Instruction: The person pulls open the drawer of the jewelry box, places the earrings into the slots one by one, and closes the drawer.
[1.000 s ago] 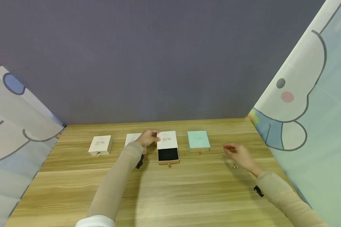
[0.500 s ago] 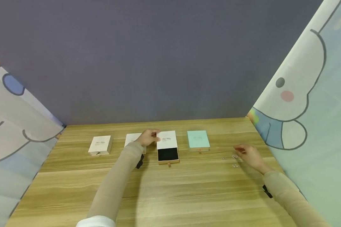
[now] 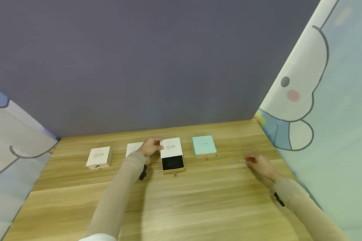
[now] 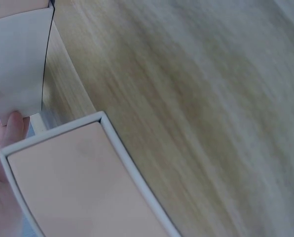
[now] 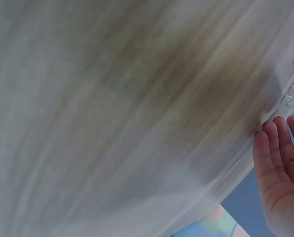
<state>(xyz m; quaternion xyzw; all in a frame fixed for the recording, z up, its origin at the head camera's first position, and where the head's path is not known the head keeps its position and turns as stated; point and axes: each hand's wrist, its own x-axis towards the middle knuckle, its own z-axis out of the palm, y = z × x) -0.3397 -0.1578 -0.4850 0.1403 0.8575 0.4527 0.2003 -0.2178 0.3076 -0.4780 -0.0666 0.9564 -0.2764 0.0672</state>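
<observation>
My left hand grips the left side of a white drawer-style jewelry box, thumb on top near its edge. The box's drawer is slid partway out toward me and shows a black lining. In the left wrist view, fingers hold the end of this box. At the right, my right hand is low over the wood with fingertips right beside a pair of small earrings. Two more small pairs lie close by. In the right wrist view its fingers extend, thumb apart, next to shiny earrings.
A closed white box stands at the far left. Another white box lies partly under my left hand. A mint-green box sits right of the middle one. A dark grey panel rises behind the wooden table.
My right hand first moved right, uncovering the earrings, then came down beside one pair. My left hand keeps its grip on the white box. The head view has shifted slightly.
</observation>
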